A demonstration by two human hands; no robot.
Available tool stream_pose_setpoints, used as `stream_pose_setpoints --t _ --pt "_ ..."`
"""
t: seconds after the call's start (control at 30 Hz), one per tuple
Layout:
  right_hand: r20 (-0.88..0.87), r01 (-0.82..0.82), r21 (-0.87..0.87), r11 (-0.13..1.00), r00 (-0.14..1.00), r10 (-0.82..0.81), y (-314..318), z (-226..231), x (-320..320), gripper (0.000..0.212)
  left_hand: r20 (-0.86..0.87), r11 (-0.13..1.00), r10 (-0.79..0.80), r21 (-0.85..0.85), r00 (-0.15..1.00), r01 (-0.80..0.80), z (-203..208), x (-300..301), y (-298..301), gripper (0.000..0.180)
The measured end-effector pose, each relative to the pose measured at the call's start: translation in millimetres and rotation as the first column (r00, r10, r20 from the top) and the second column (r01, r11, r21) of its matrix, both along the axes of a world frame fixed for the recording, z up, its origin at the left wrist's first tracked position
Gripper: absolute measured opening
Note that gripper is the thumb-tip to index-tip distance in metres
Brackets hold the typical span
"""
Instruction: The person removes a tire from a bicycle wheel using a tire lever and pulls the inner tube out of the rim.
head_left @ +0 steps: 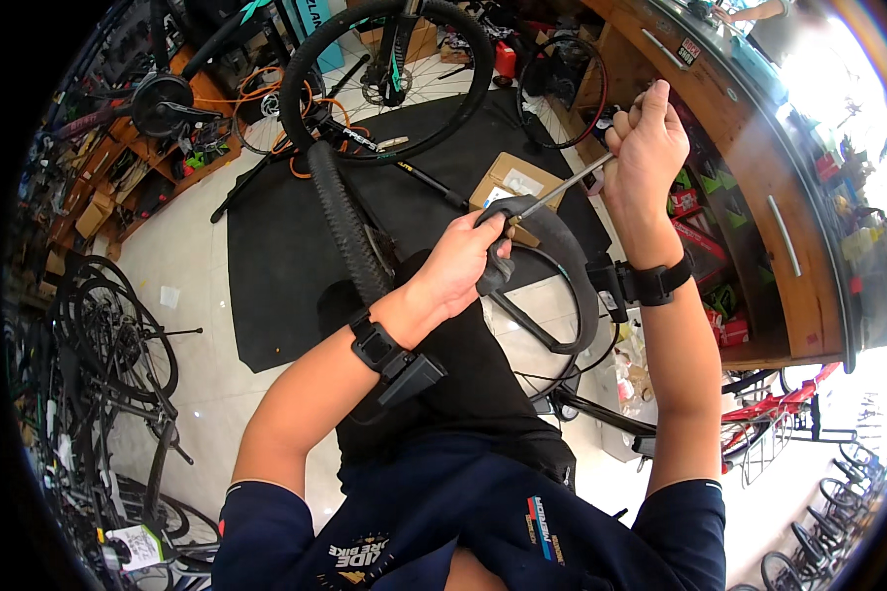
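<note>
My left hand is closed around a bunched part of a dark grey rubber inner tube. The rest of the tube loops off to the right and hangs downward. Above and to the right, my right hand is raised in a fist around a thin metal rod. This rod slants down to the tube at my left fingers, with a brass-coloured bit at its lower end. Whether it enters the tube or only touches it, I cannot tell. A strapped black device sits on each wrist.
A bicycle wheel with a knobby tyre stands ahead on a black mat. A cardboard box lies beyond my hands. At right is a wooden cabinet with open shelves. Bicycles crowd the left side; a red bicycle is at lower right.
</note>
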State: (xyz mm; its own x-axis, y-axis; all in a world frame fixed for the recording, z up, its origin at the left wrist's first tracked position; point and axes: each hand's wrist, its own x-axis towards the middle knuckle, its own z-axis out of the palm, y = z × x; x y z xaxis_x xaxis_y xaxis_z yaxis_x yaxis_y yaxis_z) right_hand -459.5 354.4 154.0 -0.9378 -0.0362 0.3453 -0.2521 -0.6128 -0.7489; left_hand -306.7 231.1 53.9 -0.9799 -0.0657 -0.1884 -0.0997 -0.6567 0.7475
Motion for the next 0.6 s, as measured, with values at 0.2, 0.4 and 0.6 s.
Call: stream_pose_setpoints --t 0.2,0.4,0.6 --pt "-0.019 -0.038 0.001 0.999 0.999 0.038 1 1 5 0.036 -0.027 0.999 0.005 -0.041 1.0 -0.006 -2 -1 -4 0.019" --pt "0.089 -0.149 -0.094 0.984 0.984 0.157 13 2 -3 0.035 -0.063 0.992 -0.027 -0.128 0.998 0.019 7 1 -20 0.02" --pt "0.122 -0.355 0.1 0.93 0.932 0.342 24 14 18 0.026 -0.036 0.997 -0.001 -0.074 0.999 -0.002 7 -2 -28 0.022"
